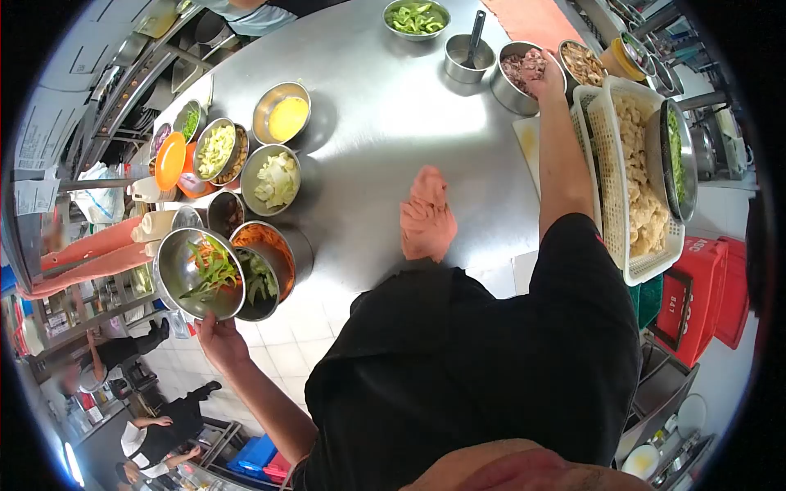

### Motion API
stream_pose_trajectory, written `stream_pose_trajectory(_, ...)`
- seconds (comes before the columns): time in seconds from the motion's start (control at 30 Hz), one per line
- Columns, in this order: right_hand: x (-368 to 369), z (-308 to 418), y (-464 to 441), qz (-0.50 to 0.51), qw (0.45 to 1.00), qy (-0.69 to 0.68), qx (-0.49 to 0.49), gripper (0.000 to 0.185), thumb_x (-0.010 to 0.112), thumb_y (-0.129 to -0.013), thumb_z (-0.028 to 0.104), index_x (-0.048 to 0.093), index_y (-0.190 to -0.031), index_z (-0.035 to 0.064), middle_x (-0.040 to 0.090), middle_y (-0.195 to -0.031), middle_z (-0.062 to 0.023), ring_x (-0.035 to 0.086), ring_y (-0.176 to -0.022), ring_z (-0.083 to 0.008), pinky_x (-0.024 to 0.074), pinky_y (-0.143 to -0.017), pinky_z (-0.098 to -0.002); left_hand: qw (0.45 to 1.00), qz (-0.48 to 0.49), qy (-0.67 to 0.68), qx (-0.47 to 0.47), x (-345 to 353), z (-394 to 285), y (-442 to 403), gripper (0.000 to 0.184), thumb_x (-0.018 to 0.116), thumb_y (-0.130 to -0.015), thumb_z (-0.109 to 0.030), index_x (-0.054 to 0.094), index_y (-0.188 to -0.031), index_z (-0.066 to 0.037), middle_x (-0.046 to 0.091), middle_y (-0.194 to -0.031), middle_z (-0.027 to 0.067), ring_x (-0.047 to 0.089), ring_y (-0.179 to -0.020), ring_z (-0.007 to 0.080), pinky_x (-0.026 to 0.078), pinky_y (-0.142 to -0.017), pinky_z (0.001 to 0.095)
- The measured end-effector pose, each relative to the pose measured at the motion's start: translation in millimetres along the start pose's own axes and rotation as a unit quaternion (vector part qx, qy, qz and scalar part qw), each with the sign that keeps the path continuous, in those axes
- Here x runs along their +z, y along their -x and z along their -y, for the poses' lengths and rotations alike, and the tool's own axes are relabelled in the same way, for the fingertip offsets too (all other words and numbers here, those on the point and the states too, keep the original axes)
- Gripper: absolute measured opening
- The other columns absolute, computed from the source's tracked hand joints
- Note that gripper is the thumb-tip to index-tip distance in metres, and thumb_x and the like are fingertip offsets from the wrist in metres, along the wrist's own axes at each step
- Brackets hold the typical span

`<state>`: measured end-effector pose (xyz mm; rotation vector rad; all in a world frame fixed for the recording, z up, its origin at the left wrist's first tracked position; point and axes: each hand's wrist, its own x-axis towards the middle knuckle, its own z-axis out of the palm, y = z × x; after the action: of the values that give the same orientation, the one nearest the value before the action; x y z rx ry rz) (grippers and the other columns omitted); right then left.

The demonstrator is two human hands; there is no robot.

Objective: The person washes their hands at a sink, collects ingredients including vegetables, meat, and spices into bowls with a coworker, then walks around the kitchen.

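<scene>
My left hand (219,342) grips the near rim of a metal bowl (176,270), its fingers partly under the bowl. Inside are green vegetable strips (217,266) and a little shredded carrot. The bowl is held above other containers at the table's left edge. Stretched out to the far right, my right hand (547,78) is in a deep metal bowl (517,100) of raw sliced meat (524,65). Its fingers are closed around some of the meat and partly hidden by it.
Left are a pot of shredded carrot (274,240), a bowl of cabbage (277,182) and a bowl of beaten egg (288,119). A pink cloth (428,217) lies centrally. Right stands a white basket (612,188) of pale pieces. A ladle (476,37) rests in a metal pot (465,72).
</scene>
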<state>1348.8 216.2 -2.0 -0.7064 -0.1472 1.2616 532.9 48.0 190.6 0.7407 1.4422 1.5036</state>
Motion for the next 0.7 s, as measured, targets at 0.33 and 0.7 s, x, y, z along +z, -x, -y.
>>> stream_pose_trajectory(0.33, 23.6, -4.8, 15.4, -0.18, 0.96, 0.204, -0.067, 0.006, 0.054, -0.093, 0.013, 0.052, -0.091, 0.0082, 0.057, -0.08, -0.0039, 0.056, -0.06, -0.0119, 0.0341, -0.04, -0.0221, 0.997, -0.012, -0.078, 0.017, -11.1, -1.8, 3.7, 0.02, 0.054, -0.085, -0.003, 0.053, -0.106, -0.001, 0.06, -0.112, 0.0143, 0.059, -0.105, 0.0238, 0.052, -0.087, 0.034)
stream_pose_trajectory(0.7, -1.4, 7.1, 2.3, -0.082, 0.996, 0.035, -0.026, 0.008, 0.053, -0.091, 0.009, 0.05, -0.088, 0.0018, 0.052, -0.073, -0.0045, 0.048, -0.054, -0.009, 0.0311, -0.039, -0.0166, 0.995, -0.043, -0.094, 0.013, -31.5, -0.7, 10.0, 0.027, 0.054, -0.084, -0.002, 0.052, -0.111, 0.0, 0.059, -0.114, 0.0145, 0.059, -0.105, 0.0249, 0.05, -0.091, 0.0378)
